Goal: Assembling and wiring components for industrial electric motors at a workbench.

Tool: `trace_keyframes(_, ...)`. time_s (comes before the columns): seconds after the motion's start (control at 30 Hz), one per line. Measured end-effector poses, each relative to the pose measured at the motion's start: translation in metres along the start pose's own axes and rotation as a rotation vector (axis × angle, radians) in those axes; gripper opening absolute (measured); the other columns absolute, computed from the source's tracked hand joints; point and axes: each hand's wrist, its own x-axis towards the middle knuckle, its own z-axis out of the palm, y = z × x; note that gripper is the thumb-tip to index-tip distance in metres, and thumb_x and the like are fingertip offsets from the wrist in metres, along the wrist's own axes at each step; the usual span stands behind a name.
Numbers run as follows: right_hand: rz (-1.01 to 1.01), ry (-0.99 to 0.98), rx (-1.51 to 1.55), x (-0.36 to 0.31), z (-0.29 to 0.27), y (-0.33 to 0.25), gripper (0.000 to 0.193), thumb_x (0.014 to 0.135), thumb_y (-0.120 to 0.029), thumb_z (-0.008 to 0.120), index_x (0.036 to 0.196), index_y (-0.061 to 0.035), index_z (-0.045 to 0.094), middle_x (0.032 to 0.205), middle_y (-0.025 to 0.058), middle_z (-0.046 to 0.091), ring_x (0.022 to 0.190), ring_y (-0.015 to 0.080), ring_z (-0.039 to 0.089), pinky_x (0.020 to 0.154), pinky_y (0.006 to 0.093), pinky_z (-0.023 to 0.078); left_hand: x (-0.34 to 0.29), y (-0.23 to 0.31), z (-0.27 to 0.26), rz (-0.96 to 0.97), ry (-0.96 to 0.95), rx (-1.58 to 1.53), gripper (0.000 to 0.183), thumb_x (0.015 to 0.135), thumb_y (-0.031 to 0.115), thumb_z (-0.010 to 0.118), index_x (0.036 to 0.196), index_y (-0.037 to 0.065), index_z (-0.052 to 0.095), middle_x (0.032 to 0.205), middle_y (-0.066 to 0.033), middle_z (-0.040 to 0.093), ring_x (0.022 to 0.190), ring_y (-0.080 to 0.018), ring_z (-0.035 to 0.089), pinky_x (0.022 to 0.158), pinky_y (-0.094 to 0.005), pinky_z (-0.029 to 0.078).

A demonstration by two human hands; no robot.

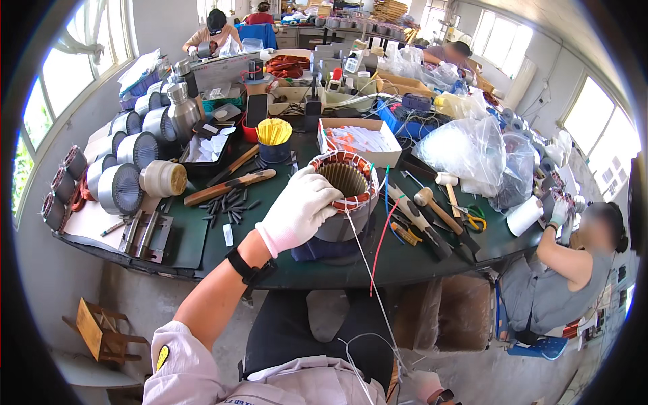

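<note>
A motor stator [341,226] stands upright on a dark blue cloth pad [324,250] at the table's front edge. Copper windings bound with white cord ring its top, and coloured leads come off its right side. My left hand [300,206], in a white glove, grips the near left of the winding ring, fingers curled over the rim. From that ring a white cord [368,266] runs taut down to my right hand [425,386], low at the picture's bottom edge. The right hand's fingers are barely visible, but they appear closed on the cord. A red lead [383,241] hangs loose beside it.
Left of the stator lie a wooden stick [229,187] and several dark pegs [233,206]. Hammers [442,212], scissors [476,217] and a box of paper slips [361,140] surround it. More stators [120,185] stand left. A co-worker [574,250] sits at right; others work farther back.
</note>
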Motion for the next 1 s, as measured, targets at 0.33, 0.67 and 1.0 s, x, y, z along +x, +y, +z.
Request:
trace_keyframes(0.33, -0.193, 0.358, 1.174, 0.208, -0.262, -0.2, 0.048, 0.099, -0.012, 0.068, 0.142, 0.005, 0.056, 0.114, 0.0134, 0.071, 0.071, 0.0126, 0.066, 0.068, 0.0284, 0.056, -0.007, 0.004, 0.007, -0.04, 0.051, 0.052, 0.03, 0.078, 0.009, 0.079, 0.106, 0.003, 0.07, 0.099, -0.0114, 0.07, 0.103, -0.0326, 0.066, 0.104, -0.047, 0.046)
trace_keyframes(0.67, -0.61, 0.655, 0.949, 0.202, -0.332, -0.231, 0.021, 0.097, 0.004, 0.061, 0.114, 0.0046, 0.073, 0.08, 0.005, 0.059, 0.063, 0.0112, 0.057, 0.059, 0.0238, 0.047, -0.004, 0.007, 0.008, -0.028, 0.086, 0.031, 0.027, 0.077, 0.012, 0.08, 0.101, 0.005, 0.07, 0.096, -0.0095, 0.07, 0.097, -0.0307, 0.066, 0.1, -0.0455, 0.047)
trace_keyframes(1.0, -0.499, 0.599, 1.791, 0.247, -0.329, -0.244, 0.032, 0.11, -0.018, 0.049, 0.085, 0.0003, 0.059, 0.075, 0.005, 0.058, 0.062, 0.0068, 0.042, 0.062, 0.0259, 0.039, 0.0, 0.011, 0.012, -0.061, 0.107, 0.089, 0.026, 0.076, 0.018, 0.082, 0.098, 0.008, 0.072, 0.091, -0.0066, 0.07, 0.094, -0.0287, 0.067, 0.098, -0.0438, 0.048)
